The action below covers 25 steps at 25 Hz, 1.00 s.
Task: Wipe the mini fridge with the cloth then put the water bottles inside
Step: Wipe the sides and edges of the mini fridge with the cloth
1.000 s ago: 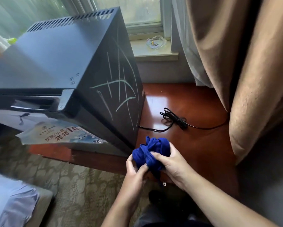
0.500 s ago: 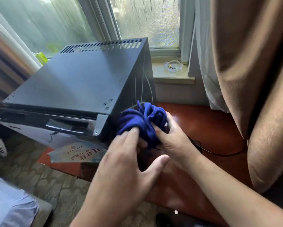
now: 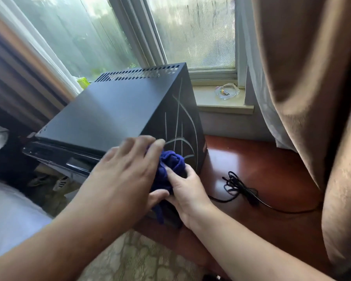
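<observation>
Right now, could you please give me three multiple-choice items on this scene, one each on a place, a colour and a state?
1. Where does the black cable lie relative to the mini fridge? A on top of it; B on the wooden surface to its right; C to its left.
2. What colour is the cloth? A blue; B white; C yellow.
3. The right hand is: A empty; B gripping the cloth; C flat on the fridge.
Answers: B, it lies coiled on the wood; A, the bunch is deep blue; B, its fingers curl round it.
</observation>
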Each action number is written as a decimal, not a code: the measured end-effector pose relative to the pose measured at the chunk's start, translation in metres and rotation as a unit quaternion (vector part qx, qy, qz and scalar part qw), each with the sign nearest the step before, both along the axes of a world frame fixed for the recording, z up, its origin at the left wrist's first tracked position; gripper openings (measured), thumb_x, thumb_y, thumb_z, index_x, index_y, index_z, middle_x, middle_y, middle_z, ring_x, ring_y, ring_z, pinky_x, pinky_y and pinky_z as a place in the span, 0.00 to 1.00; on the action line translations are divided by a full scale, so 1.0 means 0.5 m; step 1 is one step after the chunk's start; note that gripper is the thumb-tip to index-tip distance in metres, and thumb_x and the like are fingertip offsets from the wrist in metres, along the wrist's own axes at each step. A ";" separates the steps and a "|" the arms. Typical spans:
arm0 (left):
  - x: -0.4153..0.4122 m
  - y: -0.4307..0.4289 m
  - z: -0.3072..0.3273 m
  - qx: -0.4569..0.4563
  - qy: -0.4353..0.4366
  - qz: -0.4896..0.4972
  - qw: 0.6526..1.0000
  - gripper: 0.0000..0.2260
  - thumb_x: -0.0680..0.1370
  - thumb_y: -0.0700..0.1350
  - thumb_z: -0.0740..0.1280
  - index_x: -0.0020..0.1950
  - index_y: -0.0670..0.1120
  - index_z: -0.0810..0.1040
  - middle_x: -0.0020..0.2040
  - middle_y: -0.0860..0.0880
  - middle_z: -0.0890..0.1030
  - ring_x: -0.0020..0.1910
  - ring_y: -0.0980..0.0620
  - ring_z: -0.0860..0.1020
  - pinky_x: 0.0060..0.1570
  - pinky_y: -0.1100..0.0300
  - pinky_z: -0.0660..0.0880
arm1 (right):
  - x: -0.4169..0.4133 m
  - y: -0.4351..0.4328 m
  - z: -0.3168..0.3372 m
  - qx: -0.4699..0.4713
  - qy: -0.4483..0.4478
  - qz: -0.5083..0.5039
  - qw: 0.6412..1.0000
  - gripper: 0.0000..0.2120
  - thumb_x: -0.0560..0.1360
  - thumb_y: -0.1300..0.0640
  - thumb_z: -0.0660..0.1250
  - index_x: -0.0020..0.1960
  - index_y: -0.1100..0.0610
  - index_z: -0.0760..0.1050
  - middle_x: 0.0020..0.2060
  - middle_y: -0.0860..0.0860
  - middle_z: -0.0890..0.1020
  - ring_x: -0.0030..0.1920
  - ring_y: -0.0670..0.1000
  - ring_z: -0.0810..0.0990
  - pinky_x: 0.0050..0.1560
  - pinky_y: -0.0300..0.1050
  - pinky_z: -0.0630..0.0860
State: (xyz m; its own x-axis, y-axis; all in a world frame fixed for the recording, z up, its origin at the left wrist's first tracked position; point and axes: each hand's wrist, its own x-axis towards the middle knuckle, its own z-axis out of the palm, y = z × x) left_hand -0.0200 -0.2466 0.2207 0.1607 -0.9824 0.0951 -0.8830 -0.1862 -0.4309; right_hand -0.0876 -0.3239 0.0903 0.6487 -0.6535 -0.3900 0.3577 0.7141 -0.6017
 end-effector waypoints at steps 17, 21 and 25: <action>0.098 -0.157 -0.012 0.304 0.049 -0.154 0.939 0.16 0.73 0.52 0.67 0.60 0.60 0.74 0.52 0.60 0.76 0.58 0.58 0.72 0.56 0.62 0.74 | -0.032 -0.012 -0.075 -0.213 0.025 0.086 0.973 0.09 0.78 0.56 0.72 0.58 0.49 0.83 0.46 0.51 0.87 0.51 0.50 0.85 0.58 0.62 0.81; 0.128 -0.211 0.013 0.336 0.066 -0.170 0.924 0.16 0.70 0.50 0.67 0.58 0.60 0.73 0.52 0.60 0.75 0.57 0.58 0.71 0.56 0.60 0.74 | 0.016 -0.031 -0.062 -0.196 0.040 0.012 0.980 0.09 0.76 0.56 0.74 0.56 0.52 0.84 0.46 0.54 0.88 0.46 0.44 0.82 0.51 0.49 0.81; 0.145 -0.302 0.034 0.308 0.036 -0.215 0.926 0.18 0.69 0.49 0.69 0.58 0.58 0.75 0.52 0.59 0.77 0.56 0.54 0.74 0.55 0.56 0.75 | 0.085 -0.105 -0.058 -0.196 0.073 -0.080 0.975 0.11 0.74 0.52 0.75 0.55 0.52 0.84 0.48 0.57 0.88 0.47 0.48 0.84 0.54 0.59 0.82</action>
